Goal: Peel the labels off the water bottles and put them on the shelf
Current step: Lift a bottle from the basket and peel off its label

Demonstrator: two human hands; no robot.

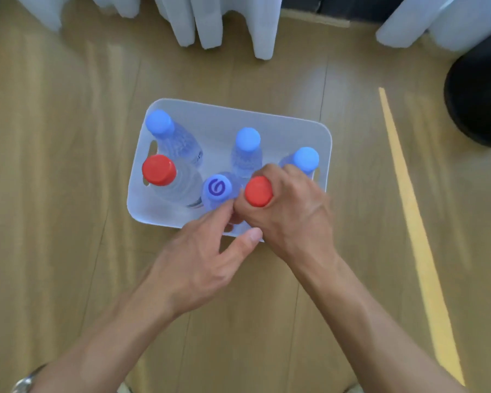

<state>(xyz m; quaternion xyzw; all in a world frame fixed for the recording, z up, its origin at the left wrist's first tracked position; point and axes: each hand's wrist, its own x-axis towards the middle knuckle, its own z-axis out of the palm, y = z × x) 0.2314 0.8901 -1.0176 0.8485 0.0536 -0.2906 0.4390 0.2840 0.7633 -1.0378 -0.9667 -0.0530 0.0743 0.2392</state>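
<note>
A white plastic bin on the wooden floor holds several clear water bottles standing upright. My right hand is wrapped around the neck of a red-capped bottle at the bin's near right; its body is hidden by the hand. My left hand reaches in beside it, fingertips near that bottle's side, thumb out, holding nothing. Another red-capped bottle stands at the left. A blue cap with a spiral mark sits between the two red ones. Plain blue-capped bottles stand at the back left, middle and right.
White curtain folds hang along the far edge of the floor. A black round object sits at the right. A yellow tape line runs diagonally on the floor right of the bin. A watch is on my left wrist.
</note>
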